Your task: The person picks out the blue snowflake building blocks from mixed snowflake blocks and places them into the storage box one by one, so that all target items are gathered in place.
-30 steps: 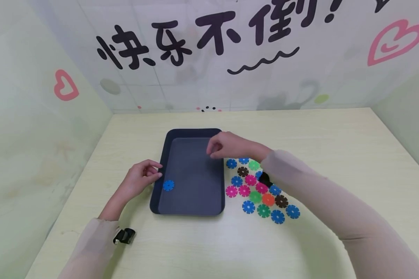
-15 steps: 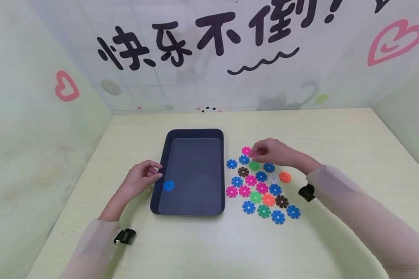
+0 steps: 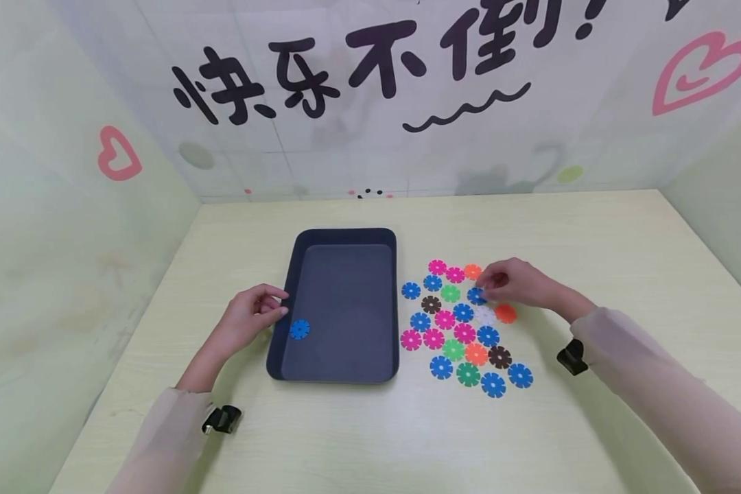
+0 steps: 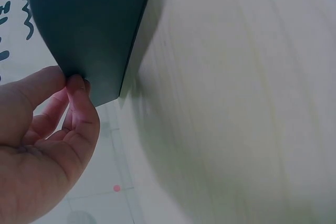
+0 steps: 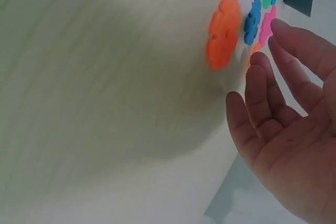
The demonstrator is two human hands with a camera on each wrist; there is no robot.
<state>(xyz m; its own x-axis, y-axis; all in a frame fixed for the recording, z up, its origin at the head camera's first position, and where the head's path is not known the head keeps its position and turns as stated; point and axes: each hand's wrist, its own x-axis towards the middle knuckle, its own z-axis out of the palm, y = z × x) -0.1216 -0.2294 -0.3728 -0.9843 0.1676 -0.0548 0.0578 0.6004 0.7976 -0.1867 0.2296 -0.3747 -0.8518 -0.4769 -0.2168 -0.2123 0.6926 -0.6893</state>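
Note:
A dark rectangular tray (image 3: pixel 348 295) lies on the table with one blue notched plastic disc (image 3: pixel 299 329) inside, near its left wall. My left hand (image 3: pixel 250 317) pinches the tray's left rim; in the left wrist view, thumb and forefinger meet at the tray edge (image 4: pixel 89 30). To the right of the tray, my right hand (image 3: pixel 520 283) hovers over the spread discs, fingertips beside a blue disc (image 3: pixel 475 296). The right wrist view shows its fingers loosely bent and apart, holding nothing, with an orange disc (image 5: pixel 224 34) close by.
Several flat notched discs in pink, blue, green, brown, orange and white lie right of the tray, including a white disc (image 3: pixel 485 315) and a dark green disc (image 3: pixel 468 374). A printed wall (image 3: pixel 321 158) stands behind the table (image 3: pixel 568 226), with side walls left and right.
My right hand has moved from above the tray rightward to the discs, then farther right past the pink ones to a blue disc. The left hand stays at the tray rim.

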